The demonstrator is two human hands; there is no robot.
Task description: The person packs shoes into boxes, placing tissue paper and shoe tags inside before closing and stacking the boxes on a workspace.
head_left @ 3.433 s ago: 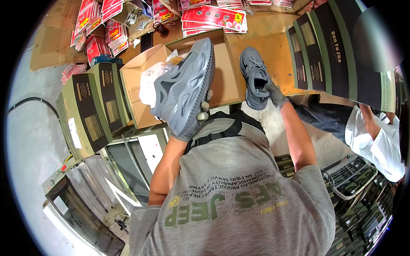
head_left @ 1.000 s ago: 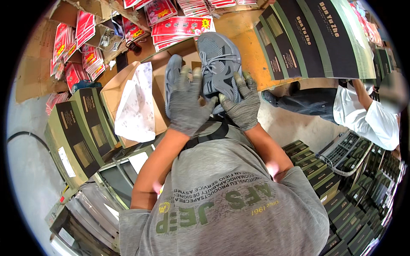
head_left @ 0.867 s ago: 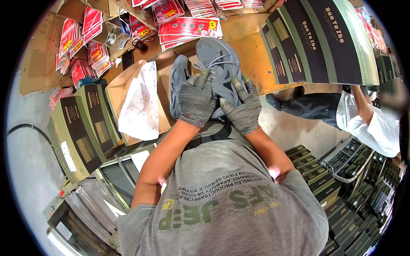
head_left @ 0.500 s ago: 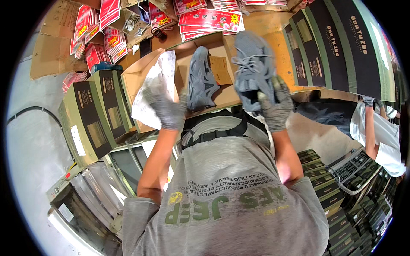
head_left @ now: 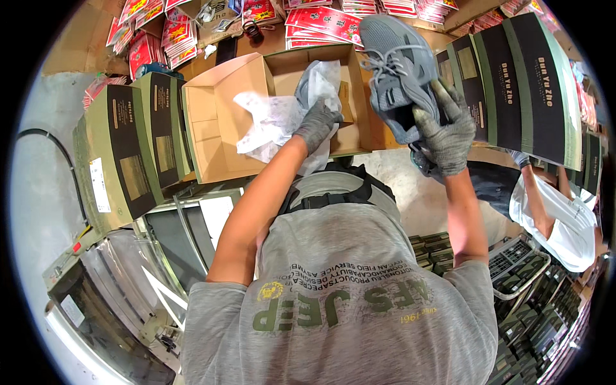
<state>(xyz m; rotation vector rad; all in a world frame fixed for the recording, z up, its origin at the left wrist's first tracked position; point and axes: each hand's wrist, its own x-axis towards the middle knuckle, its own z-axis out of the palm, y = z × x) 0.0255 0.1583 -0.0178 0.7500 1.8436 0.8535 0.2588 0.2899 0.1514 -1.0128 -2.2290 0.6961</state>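
Observation:
A grey lace-up sneaker (head_left: 396, 74) is held upright at the right of the open shoebox (head_left: 226, 83), its toe pointing away. My right hand (head_left: 449, 131), in a grey glove, is closed around its heel end. White tissue paper (head_left: 273, 122) lies crumpled across the box's near side and over a second grey sneaker (head_left: 304, 86), hiding most of that shoe. My gloved left hand (head_left: 319, 125) grips the paper at the near end of the box, fingers bent. A small brown card or packet (head_left: 347, 102) lies in the box beside the covered shoe.
Green and black shoeboxes stand at the left (head_left: 131, 144) and right (head_left: 536, 83). Piles of red printed cards (head_left: 324, 25) cover the back of the table. A dark roll (head_left: 253, 32) sits there too. At right, another person in a white shirt (head_left: 558, 224) stands near stacked boxes.
My left hand has moved right with the tissue paper, from the box's left side onto the sneaker inside. My right hand and its sneaker have shifted slightly right and up.

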